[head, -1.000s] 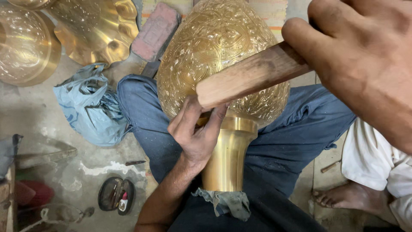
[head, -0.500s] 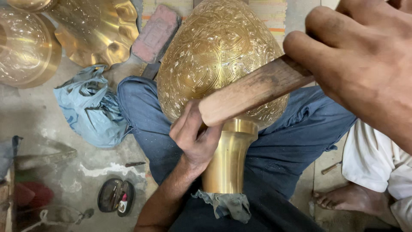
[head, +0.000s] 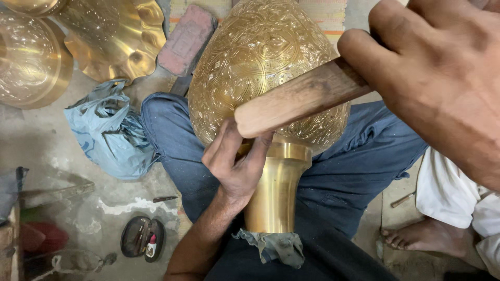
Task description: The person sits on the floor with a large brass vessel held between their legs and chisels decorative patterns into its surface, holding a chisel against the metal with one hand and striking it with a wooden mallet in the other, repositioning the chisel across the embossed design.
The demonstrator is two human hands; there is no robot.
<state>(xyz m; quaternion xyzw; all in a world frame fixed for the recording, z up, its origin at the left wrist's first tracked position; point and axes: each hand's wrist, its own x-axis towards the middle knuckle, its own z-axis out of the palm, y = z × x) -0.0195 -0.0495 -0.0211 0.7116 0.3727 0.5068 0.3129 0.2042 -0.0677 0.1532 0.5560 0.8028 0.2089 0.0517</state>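
A large engraved brass vessel [head: 260, 57] lies across my lap on blue trousers, its plain polished neck [head: 276, 192] pointing toward me. My left hand [head: 237, 166] curls its fingers against the vessel where the bulb meets the neck. What sits between the fingertips is hidden. My right hand [head: 437, 78], close to the camera at the upper right, grips a wooden handle [head: 297, 101]. The handle's rounded end lies just above my left fingers.
On the concrete floor at left lie a scalloped brass dish [head: 112, 36], a brass bowl [head: 26, 57], a red brick [head: 185, 41], a crumpled blue bag [head: 109, 130] and a small open black case [head: 143, 238]. Another person's bare foot [head: 422, 239] and white garment are at right.
The wooden handle dipped toward my left fingers, then rose slightly. My right hand shifted with it. My left hand stayed at the vessel's neck.
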